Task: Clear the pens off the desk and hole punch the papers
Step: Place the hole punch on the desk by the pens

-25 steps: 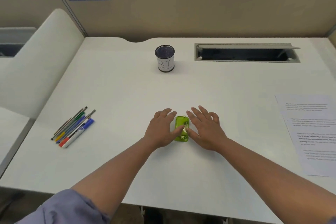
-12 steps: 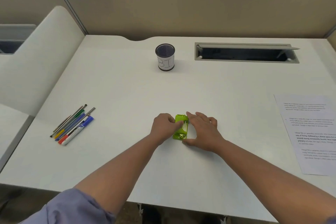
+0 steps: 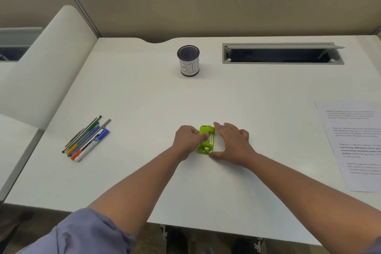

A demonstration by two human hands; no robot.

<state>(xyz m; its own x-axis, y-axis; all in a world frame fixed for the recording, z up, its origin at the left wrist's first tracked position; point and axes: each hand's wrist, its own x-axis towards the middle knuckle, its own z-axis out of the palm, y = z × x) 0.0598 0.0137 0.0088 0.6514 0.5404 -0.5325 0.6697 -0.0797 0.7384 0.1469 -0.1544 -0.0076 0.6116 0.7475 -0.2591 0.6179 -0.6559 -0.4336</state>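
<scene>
A small green hole punch (image 3: pixel 206 140) lies on the white desk (image 3: pixel 144 99) at centre front. My left hand (image 3: pixel 187 140) is curled against its left side, thumb and fingers pinching its top. Along its right side rests my right hand (image 3: pixel 231 142), fingers stretched along that side and thumb at its near end. Several pens and markers (image 3: pixel 86 140) lie in a bundle at the left. Printed papers (image 3: pixel 356 146) lie at the right edge. A black mesh cup labelled BIN (image 3: pixel 188 61) stands at the back centre.
An open cable slot (image 3: pixel 282 53) with a raised lid is set into the desk at the back right. Tan partition walls (image 3: pixel 226 6) close the back. A curved white divider (image 3: pixel 47 64) borders the left side.
My hands went from flat and spread beside the hole punch to closing in on it: the left fingers curled onto it, and the right hand now cups its right side.
</scene>
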